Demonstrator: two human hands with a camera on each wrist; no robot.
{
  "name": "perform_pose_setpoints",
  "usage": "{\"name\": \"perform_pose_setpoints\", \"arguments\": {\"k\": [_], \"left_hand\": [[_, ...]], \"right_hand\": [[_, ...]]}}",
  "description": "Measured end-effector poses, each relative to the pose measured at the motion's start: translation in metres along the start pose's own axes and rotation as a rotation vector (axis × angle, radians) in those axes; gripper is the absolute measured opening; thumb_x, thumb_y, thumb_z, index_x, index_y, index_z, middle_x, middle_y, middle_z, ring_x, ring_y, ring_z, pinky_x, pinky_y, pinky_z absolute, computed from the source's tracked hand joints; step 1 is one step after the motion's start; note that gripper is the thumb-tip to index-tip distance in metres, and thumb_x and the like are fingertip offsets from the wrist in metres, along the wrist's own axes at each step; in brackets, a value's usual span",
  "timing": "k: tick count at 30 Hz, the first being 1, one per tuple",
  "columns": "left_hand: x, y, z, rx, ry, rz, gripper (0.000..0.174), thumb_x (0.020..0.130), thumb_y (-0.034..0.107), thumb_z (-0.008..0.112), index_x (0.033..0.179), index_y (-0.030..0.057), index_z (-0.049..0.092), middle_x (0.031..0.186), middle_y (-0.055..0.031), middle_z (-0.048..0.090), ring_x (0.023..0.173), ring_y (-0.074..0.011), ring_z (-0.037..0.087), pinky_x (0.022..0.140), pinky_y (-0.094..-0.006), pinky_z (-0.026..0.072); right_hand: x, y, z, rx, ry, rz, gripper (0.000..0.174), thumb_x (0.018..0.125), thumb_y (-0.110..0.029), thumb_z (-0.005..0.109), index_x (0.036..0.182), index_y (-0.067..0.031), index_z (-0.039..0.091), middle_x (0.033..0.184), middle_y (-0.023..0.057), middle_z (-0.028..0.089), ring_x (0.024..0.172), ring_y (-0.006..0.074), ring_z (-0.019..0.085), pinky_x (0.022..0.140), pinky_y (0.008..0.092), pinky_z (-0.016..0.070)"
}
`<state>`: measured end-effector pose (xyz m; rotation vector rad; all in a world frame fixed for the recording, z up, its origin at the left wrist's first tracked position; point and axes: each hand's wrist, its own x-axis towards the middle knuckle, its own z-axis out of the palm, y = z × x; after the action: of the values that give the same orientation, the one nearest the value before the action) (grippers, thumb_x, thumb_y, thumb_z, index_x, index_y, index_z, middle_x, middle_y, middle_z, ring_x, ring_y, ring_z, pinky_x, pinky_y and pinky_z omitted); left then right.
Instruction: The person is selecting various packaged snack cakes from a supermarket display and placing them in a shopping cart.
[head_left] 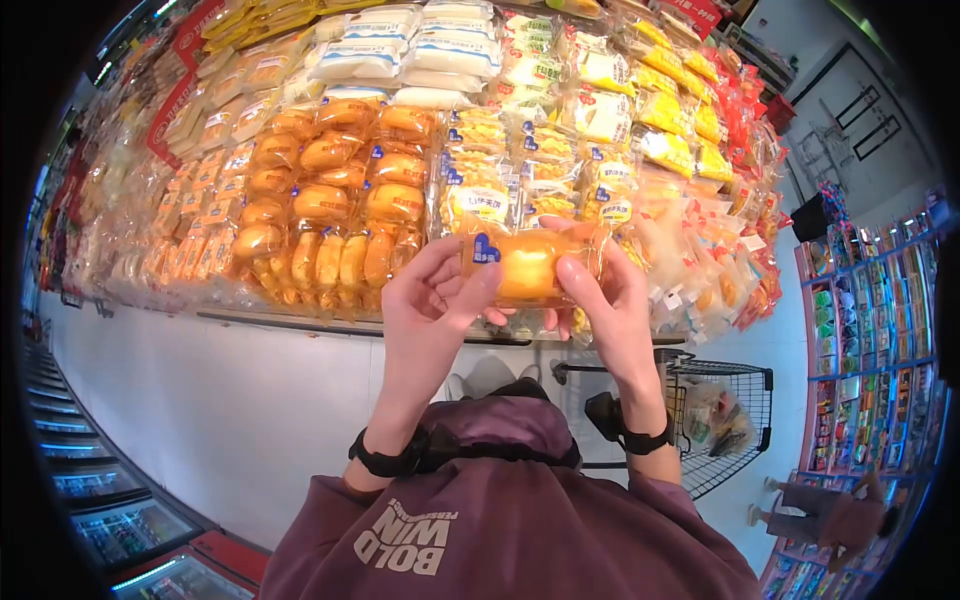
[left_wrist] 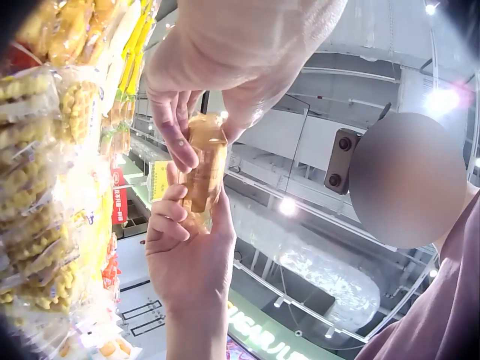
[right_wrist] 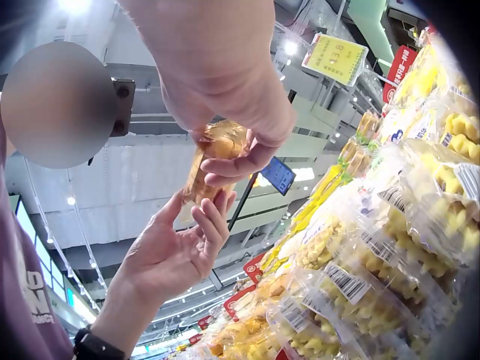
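A packaged bread roll [head_left: 530, 266] in clear wrap, golden brown with a blue label at its left end, is held level in front of the body. My left hand [head_left: 430, 305] grips its left end, thumb on the near face and fingers behind. At the other end my right hand [head_left: 615, 300] pinches it the same way. From the left wrist, the roll [left_wrist: 204, 165] appears end-on between both hands. In the right wrist view, the fingers of my right hand [right_wrist: 232, 97] curl round the wrapper, with my left hand [right_wrist: 169, 255] below.
Directly beyond the hands lies a display of wrapped buns [head_left: 325, 200], packs of wavy yellow pastries [head_left: 475, 175] and white-wrapped loaves [head_left: 455, 50]. A black wire shopping cart [head_left: 735, 420] holding bags stands at the right. Another person [head_left: 835, 515] is near the right-hand shelves [head_left: 870, 330].
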<state>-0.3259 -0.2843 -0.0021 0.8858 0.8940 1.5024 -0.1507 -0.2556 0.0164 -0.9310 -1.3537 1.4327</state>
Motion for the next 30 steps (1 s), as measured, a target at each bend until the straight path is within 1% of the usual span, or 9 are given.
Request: {"name": "perform_pose_setpoints", "arguments": {"k": [4, 7, 10, 13, 19, 22, 25, 28, 30], "left_hand": [[0.003, 0.006, -0.011, 0.156, -0.02, 0.149, 0.041, 0.086, -0.003, 0.072, 0.123, -0.008, 0.056, 0.113, -0.0125, 0.067, 0.099, -0.0158, 0.066, 0.086, -0.0267, 0.0556], [0.003, 0.005, -0.022, 0.176, -0.018, 0.256, 0.047, 0.079, -0.009, 0.075, 0.123, -0.0059, 0.06, 0.119, -0.0116, 0.066, 0.108, -0.0184, 0.064, 0.096, -0.0288, 0.0512], [0.009, 0.009, -0.038, 0.349, -0.107, 0.466, 0.051, 0.071, -0.014, 0.076, 0.12, -0.0031, 0.065, 0.121, -0.0121, 0.066, 0.113, -0.0208, 0.062, 0.097, -0.0302, 0.0501], [0.009, 0.011, -0.048, 0.22, -0.15, 0.413, 0.051, 0.067, -0.015, 0.077, 0.115, -0.0027, 0.068, 0.121, -0.0132, 0.066, 0.114, -0.0219, 0.061, 0.098, -0.032, 0.0495], [0.01, 0.005, -0.051, 0.152, -0.101, 0.425, 0.04, 0.076, -0.008, 0.077, 0.114, -0.0035, 0.068, 0.11, -0.0114, 0.067, 0.109, -0.018, 0.061, 0.094, -0.0317, 0.0486], [0.005, 0.001, -0.042, 0.042, -0.029, 0.325, 0.027, 0.083, -0.001, 0.076, 0.109, -0.0051, 0.067, 0.102, -0.0079, 0.066, 0.098, -0.0123, 0.062, 0.087, -0.0261, 0.0487], [0.004, 0.003, -0.032, -0.033, 0.046, 0.187, 0.02, 0.087, 0.003, 0.074, 0.103, -0.0059, 0.065, 0.097, -0.0048, 0.065, 0.089, -0.0078, 0.061, 0.08, -0.0214, 0.0487], [0.005, -0.002, -0.037, 0.006, 0.019, 0.094, 0.021, 0.088, 0.002, 0.073, 0.104, -0.0056, 0.062, 0.099, -0.0064, 0.066, 0.087, -0.0079, 0.063, 0.076, -0.0203, 0.0497], [0.005, 0.0, -0.033, 0.011, 0.006, 0.077, 0.025, 0.087, 0.002, 0.074, 0.107, -0.0057, 0.061, 0.101, -0.008, 0.067, 0.089, -0.009, 0.065, 0.077, -0.021, 0.051]], "right_hand": [[0.003, 0.002, 0.01, 0.082, -0.025, -0.048, 0.037, 0.095, -0.009, 0.065, 0.13, -0.001, 0.054, 0.105, 0.0079, 0.065, 0.083, 0.0112, 0.064, 0.069, 0.0241, 0.0522], [0.007, 0.017, 0.016, -0.082, -0.032, -0.358, 0.042, 0.092, -0.005, 0.068, 0.131, -0.001, 0.053, 0.12, 0.0101, 0.061, 0.109, 0.0168, 0.06, 0.093, 0.0312, 0.0488], [0.009, 0.018, 0.013, -0.193, -0.129, -0.367, 0.047, 0.089, -0.002, 0.069, 0.132, -0.0011, 0.052, 0.129, 0.0113, 0.057, 0.124, 0.021, 0.053, 0.105, 0.0351, 0.041], [0.011, 0.021, 0.015, -0.274, -0.164, -0.461, 0.048, 0.088, -0.001, 0.069, 0.133, -0.0008, 0.05, 0.13, 0.0127, 0.057, 0.122, 0.0227, 0.055, 0.104, 0.0351, 0.0418], [0.005, 0.011, 0.027, -0.32, -0.141, -0.436, 0.051, 0.09, -0.01, 0.069, 0.136, -0.0027, 0.049, 0.132, 0.0135, 0.056, 0.122, 0.0237, 0.054, 0.106, 0.0369, 0.0397], [0.006, 0.015, 0.028, -0.388, -0.079, -0.484, 0.048, 0.095, -0.018, 0.065, 0.138, -0.0023, 0.048, 0.125, 0.0126, 0.059, 0.113, 0.0205, 0.059, 0.097, 0.0333, 0.0468], [0.001, 0.015, 0.036, 0.024, -0.033, -0.137, 0.042, 0.102, -0.023, 0.056, 0.136, -0.0008, 0.049, 0.109, 0.0087, 0.063, 0.09, 0.0138, 0.063, 0.077, 0.0266, 0.0524], [0.002, 0.015, 0.038, 0.025, 0.042, -0.063, 0.037, 0.105, -0.026, 0.048, 0.132, 0.0001, 0.052, 0.092, 0.0034, 0.061, 0.069, 0.0075, 0.058, 0.06, 0.0218, 0.0488], [0.003, 0.017, 0.039, 0.047, 0.067, -0.06, 0.034, 0.105, -0.024, 0.048, 0.129, 0.0, 0.053, 0.088, 0.0024, 0.059, 0.065, 0.0069, 0.056, 0.057, 0.0219, 0.0472]]}}
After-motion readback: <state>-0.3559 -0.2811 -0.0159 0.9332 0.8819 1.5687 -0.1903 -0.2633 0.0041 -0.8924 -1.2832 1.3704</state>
